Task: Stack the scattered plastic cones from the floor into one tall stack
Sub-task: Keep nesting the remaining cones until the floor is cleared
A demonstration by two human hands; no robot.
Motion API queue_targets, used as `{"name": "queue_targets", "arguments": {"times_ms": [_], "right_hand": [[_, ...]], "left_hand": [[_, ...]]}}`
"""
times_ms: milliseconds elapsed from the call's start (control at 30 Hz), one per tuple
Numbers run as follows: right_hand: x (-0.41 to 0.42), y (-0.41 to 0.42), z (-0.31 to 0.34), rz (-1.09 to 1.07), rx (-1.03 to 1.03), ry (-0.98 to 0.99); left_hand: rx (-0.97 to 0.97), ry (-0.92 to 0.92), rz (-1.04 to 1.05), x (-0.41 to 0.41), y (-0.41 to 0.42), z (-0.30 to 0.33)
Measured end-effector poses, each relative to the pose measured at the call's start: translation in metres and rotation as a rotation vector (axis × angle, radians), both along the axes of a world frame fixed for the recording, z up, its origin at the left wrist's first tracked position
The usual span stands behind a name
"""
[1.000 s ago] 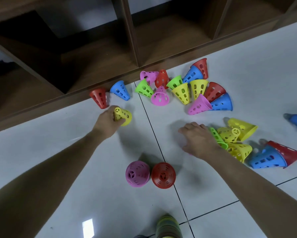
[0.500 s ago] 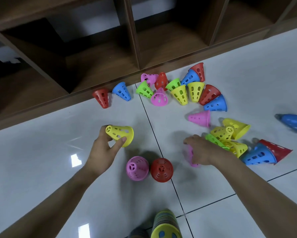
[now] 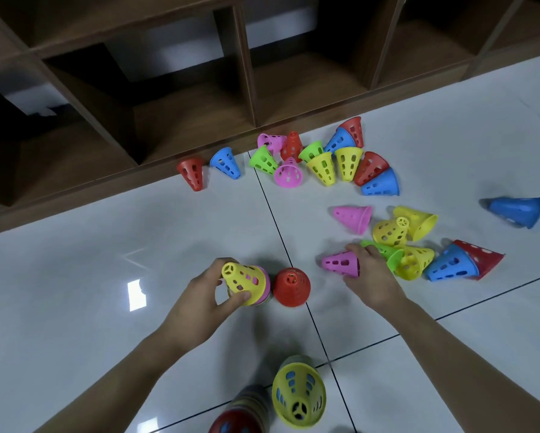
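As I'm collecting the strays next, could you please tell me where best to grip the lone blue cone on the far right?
The blue cone lies on its side, narrow tip pointing left. Come from above and pinch across the perforated wall near its middle.

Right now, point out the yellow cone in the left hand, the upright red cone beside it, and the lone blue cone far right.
yellow cone [image 3: 245, 281], head view, perforated side wall
upright red cone [image 3: 291, 287], head view, upper body
lone blue cone [image 3: 517, 210], head view, side wall
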State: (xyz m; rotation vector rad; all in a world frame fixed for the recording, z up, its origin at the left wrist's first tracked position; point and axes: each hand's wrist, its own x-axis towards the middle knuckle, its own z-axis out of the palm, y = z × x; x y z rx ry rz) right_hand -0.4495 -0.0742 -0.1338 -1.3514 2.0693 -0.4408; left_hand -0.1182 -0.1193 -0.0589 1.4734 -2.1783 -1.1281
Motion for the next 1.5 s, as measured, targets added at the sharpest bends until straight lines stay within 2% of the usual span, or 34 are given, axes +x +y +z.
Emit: {"name": "queue_targets", "arguments": {"times_ms": [167,267,400,467,600,733,867,1000,1133,1200,1267,1333,1367,1500], "right_hand": [[0.003,0.001,0.003,0.088,0.052,0.227],[0.008,-0.001,0.013,0.092,-0.018,0.242],[0.035,0.000,0.040,-0.120,-0.291,-0.082],[0.055,0.001,0.056,-0.122,-0.378,-0.244],[0.083,0.007,0.060,0.096,-0.326,-0.442],[0.088,0.005,0.036,0.261,-0.232,-0.294],[0.075,0.000,0.030,0.341,-0.233,-0.231],[0.064,0.004,0.030,0.462,-0.242,-0.196],[0.050,0.000,0.037,0.298,-0.269,-0.328],[0.036,-0.007,0.039,0.212,-0.346,-0.252],[0.022,-0.015,0.036,0.117,-0.368,-0.068],[0.012,-0.019,0.026,0.021,-0.282,0.132],[0.009,-0.020,0.021,-0.016,-0.175,0.182],[0.010,-0.018,0.012,-0.039,0.357,0.153]], "left_hand": [[-0.030,-0.084,-0.051,-0.005,-0.003,-0.021],[-0.036,-0.087,-0.059,-0.005,-0.006,-0.026],[-0.039,-0.061,-0.191,0.012,-0.014,-0.022],[-0.004,-0.027,-0.203,0.028,-0.022,-0.022],[0.085,0.074,0.126,0.046,-0.051,-0.035],[0.079,0.005,0.415,0.053,-0.098,-0.046],[0.165,-0.030,0.522,0.050,-0.149,-0.047],[0.130,-0.073,0.564,0.034,-0.196,-0.051],[0.156,-0.096,0.603,0.015,-0.231,-0.053],[0.148,-0.111,0.603,0.008,-0.241,-0.058],[0.142,-0.142,0.584,0.003,-0.248,-0.062],[0.141,-0.181,0.537,0.001,-0.253,-0.064],[0.133,-0.197,0.511,0.000,-0.255,-0.065],[0.093,-0.200,0.494,-0.003,-0.261,-0.069]]}}
